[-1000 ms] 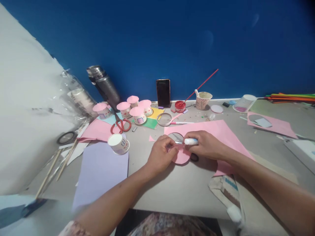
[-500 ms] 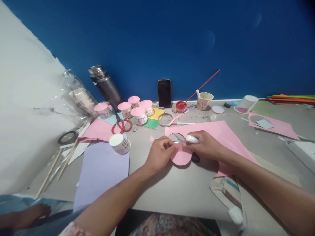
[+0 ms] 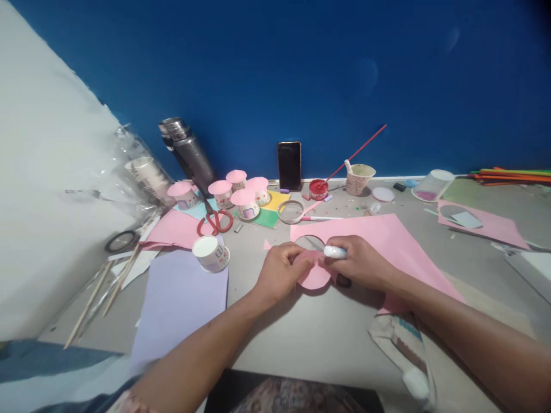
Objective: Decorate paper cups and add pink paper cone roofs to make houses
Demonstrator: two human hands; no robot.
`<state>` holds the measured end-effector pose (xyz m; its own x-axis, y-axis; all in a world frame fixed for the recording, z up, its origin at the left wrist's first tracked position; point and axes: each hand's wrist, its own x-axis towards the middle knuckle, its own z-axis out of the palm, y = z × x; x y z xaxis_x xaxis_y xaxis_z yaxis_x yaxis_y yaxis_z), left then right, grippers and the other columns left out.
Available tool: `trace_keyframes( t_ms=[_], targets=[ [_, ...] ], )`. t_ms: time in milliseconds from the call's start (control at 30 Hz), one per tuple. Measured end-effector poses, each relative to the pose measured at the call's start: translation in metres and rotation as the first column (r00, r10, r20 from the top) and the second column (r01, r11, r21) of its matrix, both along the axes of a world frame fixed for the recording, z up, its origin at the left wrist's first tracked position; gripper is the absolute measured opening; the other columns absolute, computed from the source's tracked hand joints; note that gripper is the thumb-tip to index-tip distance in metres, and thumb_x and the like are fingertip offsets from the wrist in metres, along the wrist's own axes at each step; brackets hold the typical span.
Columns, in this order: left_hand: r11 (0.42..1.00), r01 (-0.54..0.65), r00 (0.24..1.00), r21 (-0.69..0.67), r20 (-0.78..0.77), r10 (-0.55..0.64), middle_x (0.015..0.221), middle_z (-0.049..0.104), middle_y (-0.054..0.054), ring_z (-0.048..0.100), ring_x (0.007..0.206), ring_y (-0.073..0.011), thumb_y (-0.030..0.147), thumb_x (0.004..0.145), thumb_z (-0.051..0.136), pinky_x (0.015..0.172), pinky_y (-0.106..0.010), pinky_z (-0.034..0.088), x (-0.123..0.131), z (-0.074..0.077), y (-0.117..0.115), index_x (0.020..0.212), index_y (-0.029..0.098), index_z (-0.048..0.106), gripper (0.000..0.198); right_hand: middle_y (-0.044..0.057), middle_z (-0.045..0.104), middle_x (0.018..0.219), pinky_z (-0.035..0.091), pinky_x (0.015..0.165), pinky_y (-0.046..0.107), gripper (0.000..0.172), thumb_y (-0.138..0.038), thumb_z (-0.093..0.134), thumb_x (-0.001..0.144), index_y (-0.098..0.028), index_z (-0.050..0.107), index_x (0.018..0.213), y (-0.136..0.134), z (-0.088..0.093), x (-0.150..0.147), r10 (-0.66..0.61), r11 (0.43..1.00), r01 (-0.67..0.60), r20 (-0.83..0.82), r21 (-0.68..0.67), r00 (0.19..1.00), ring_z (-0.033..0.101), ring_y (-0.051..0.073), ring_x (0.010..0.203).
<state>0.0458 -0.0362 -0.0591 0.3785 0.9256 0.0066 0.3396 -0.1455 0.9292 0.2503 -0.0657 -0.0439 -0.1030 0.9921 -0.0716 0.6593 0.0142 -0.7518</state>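
Observation:
Just over the table, a pink paper circle [image 3: 314, 276] is pinched along its upper edge by my left hand [image 3: 280, 269], thumb on top. My right hand [image 3: 361, 261] has its fingers closed round a white tube [image 3: 334, 252] with a bluish end, and its fingertips also meet the circle's upper right edge. Behind my hands lies a large pink sheet [image 3: 381, 235] with a round hole cut out. Scissors blades show through that hole, and a dark handle loop [image 3: 343, 281] peeks out under my right hand.
A white paper cup [image 3: 210, 253] with drawings stands on the left by a purple sheet [image 3: 181, 298]. Several small cups with pink roofs [image 3: 245, 198], red-handled scissors [image 3: 215, 221] and a flask [image 3: 187, 149] are behind. A phone [image 3: 289, 165] and red paint jar [image 3: 318, 189] line the wall.
My fingers have shifted slightly on the pink circle, and both hands keep hold. The other person's hand at the lower left has gone out of view. The camera view has moved slightly.

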Motion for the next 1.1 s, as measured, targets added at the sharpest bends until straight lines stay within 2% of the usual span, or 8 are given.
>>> trace_keyframes(
  t_ms=[233, 333, 433, 500, 667, 833, 967, 1100],
  targets=[
    [0.994, -0.109, 0.993, 0.011, 0.039, 0.108, 0.066, 0.066, -0.001, 0.057, 0.066, -0.0161, 0.025, 0.078, 0.071, 0.065, -0.030, 0.042, 0.000, 0.001, 0.001, 0.060, 0.018, 0.070, 0.019, -0.001, 0.067, 0.062, 0.038, 0.059, 0.027, 0.030, -0.046, 0.070, 0.081, -0.023, 0.061, 0.064, 0.001, 0.004, 0.001, 0.049, 0.998, -0.048, 0.023, -0.033, 0.999, 0.059, 0.018, 0.064],
    [0.990, -0.142, 0.983, 0.021, 0.119, 0.139, 0.089, 0.078, -0.006, 0.068, 0.084, -0.0207, 0.024, 0.079, 0.074, 0.078, -0.031, 0.049, 0.000, 0.001, 0.003, 0.082, 0.020, 0.082, 0.009, -0.001, 0.068, 0.060, 0.036, 0.057, 0.027, 0.019, -0.033, 0.067, 0.080, -0.023, 0.062, 0.065, 0.000, -0.003, 0.000, 0.003, 0.990, -0.015, 0.088, 0.139, 0.996, 0.060, 0.017, 0.059],
    [0.984, -0.171, 0.967, -0.055, 0.184, 0.178, 0.115, 0.078, -0.009, 0.070, 0.104, -0.0242, 0.021, 0.072, 0.084, 0.087, -0.032, 0.053, 0.001, -0.002, 0.005, 0.118, 0.022, 0.079, 0.046, 0.004, 0.073, 0.070, 0.037, 0.065, 0.030, 0.004, -0.025, 0.066, 0.074, -0.021, 0.069, 0.073, -0.001, -0.012, 0.001, -0.077, 0.949, 0.032, 0.134, 0.314, 0.988, 0.062, 0.020, 0.068],
    [0.982, -0.144, 0.961, -0.119, 0.222, 0.167, 0.115, 0.077, -0.012, 0.071, 0.103, -0.0244, 0.022, 0.071, 0.086, 0.081, -0.030, 0.054, 0.001, -0.005, 0.007, 0.122, 0.019, 0.075, 0.052, 0.007, 0.073, 0.072, 0.036, 0.069, 0.033, 0.007, -0.026, 0.068, 0.074, -0.020, 0.072, 0.077, -0.002, -0.016, 0.003, -0.109, 0.887, 0.012, 0.183, 0.462, 0.977, 0.060, 0.022, 0.071],
    [0.923, -0.054, 0.918, -0.381, 0.345, 0.196, 0.078, 0.073, -0.004, 0.066, 0.061, -0.0175, 0.018, 0.072, 0.080, 0.052, -0.025, 0.049, -0.001, -0.004, 0.011, 0.122, 0.016, 0.063, 0.053, 0.005, 0.067, 0.062, 0.031, 0.065, 0.035, 0.021, -0.028, 0.060, 0.093, -0.019, 0.072, 0.077, -0.002, -0.020, 0.006, -0.190, 0.546, -0.186, 0.337, 0.817, 0.922, 0.053, 0.020, 0.063],
    [0.681, 0.201, 0.767, -0.704, 0.545, 0.338, 0.088, 0.077, -0.012, 0.075, 0.071, -0.0244, 0.017, 0.076, 0.066, 0.065, -0.038, 0.063, -0.004, 0.007, 0.016, 0.120, 0.013, 0.060, 0.044, 0.005, 0.064, 0.063, 0.028, 0.065, 0.038, 0.028, -0.029, 0.056, 0.100, -0.019, 0.068, 0.076, -0.001, -0.018, 0.006, -0.206, 0.445, -0.346, 0.470, 0.826, 0.858, 0.048, 0.021, 0.063],
    [0.680, 0.164, 0.685, -0.715, 0.578, 0.443, 0.086, 0.076, -0.009, 0.074, 0.072, -0.0212, 0.019, 0.085, 0.069, 0.068, -0.036, 0.064, -0.002, 0.007, 0.016, 0.116, 0.013, 0.063, 0.032, 0.005, 0.064, 0.066, 0.031, 0.064, 0.038, 0.018, -0.021, 0.055, 0.096, -0.019, 0.069, 0.085, 0.000, -0.019, 0.003, -0.076, 0.476, -0.419, 0.511, 0.773, 0.856, 0.050, 0.022, 0.066],
    [0.745, 0.099, 0.687, -0.659, 0.587, 0.428, 0.090, 0.076, -0.007, 0.072, 0.072, -0.0156, 0.004, 0.077, 0.078, 0.068, -0.026, 0.061, -0.004, 0.003, 0.015, 0.124, 0.013, 0.063, 0.050, 0.008, 0.073, 0.089, 0.045, 0.070, 0.035, 0.022, -0.023, 0.057, 0.091, -0.019, 0.069, 0.110, 0.004, -0.017, 0.008, 0.132, 0.673, -0.272, 0.251, 0.688, 0.959, 0.060, 0.023, 0.079]
  ],
)
